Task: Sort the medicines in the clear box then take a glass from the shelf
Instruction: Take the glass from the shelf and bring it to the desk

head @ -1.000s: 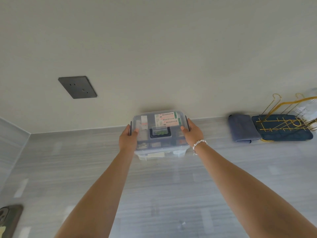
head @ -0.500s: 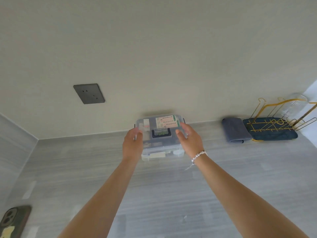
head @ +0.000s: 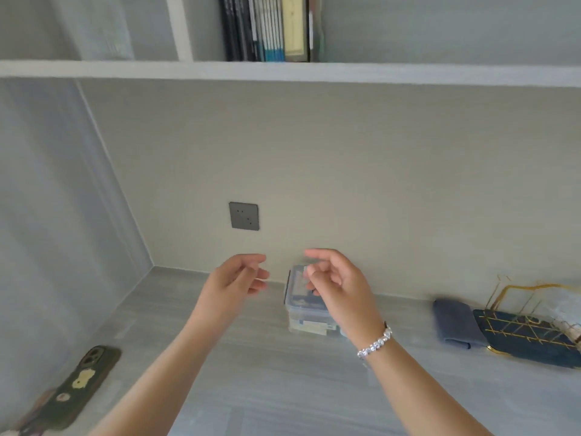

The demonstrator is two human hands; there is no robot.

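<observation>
- I am holding my left hand (head: 234, 280) and right hand (head: 338, 286) up in the air in front of me, above the worktop (head: 283, 388); both grips are loose, fingers half curled, gripping nothing.
- The clear box (head: 303, 305) is sitting closed at the back of the worktop, against the wall, partly hidden behind my right hand; neither hand is touching it.
- Judging from the shut lid and my empty hands, I am taking the sorting step as finished and am turning to the glass.
- I am looking up at the shelf (head: 283, 72) running along the wall above; on it I am seeing only a row of books (head: 270, 26) and a pale blurred shape at its left end, and no glass I can be sure of.
- A glass-like thing may be lying on the gold rack (head: 534, 313) at the far right, but it is too blurred to tell.
- The next move is calling for finding the glass first, then reaching up with one hand and closing round its body, lifting it straight clear of the shelf edge.
- A label strip (head: 309, 326) is showing on the box front, and the book spines are carrying print, but nothing is sharp enough to read.
- A phone (head: 78, 388) in a flowered case is lying at the near left, and a folded cloth (head: 452, 322) beside the rack.
</observation>
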